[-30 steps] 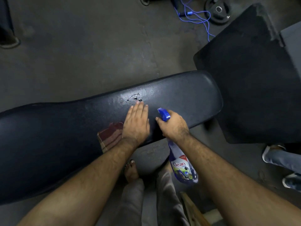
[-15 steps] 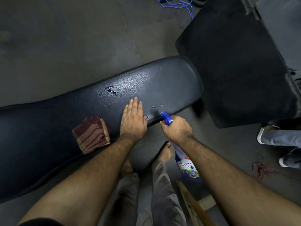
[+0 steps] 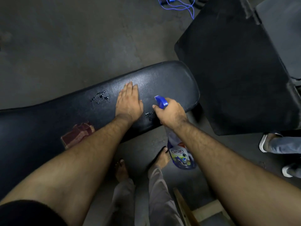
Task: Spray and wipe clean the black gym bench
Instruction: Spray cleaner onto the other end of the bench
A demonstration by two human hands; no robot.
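Note:
The black gym bench (image 3: 171,79) runs from lower left to the middle right. My left hand (image 3: 129,101) lies flat on its pad, fingers straight and together. My right hand (image 3: 171,114) grips the blue trigger head of a spray bottle (image 3: 181,154), nozzle over the bench's near edge, the bottle hanging below my wrist. Wet spray patches (image 3: 100,97) sit left of my left hand, and a smaller one lies between my hands. A folded maroon cloth (image 3: 76,136) rests on the bench, partly hidden by my left forearm.
A large black mat or pad (image 3: 236,70) lies right of the bench. Blue cord (image 3: 179,5) trails on the concrete floor at the top. Another person's shoes and jeans (image 3: 280,144) stand at the right edge. My bare feet and a wooden frame (image 3: 203,211) are below.
My left hand slid further along the pad toward the bench's end. My right hand with the bottle came up over the near edge. A second wet patch appeared between my hands.

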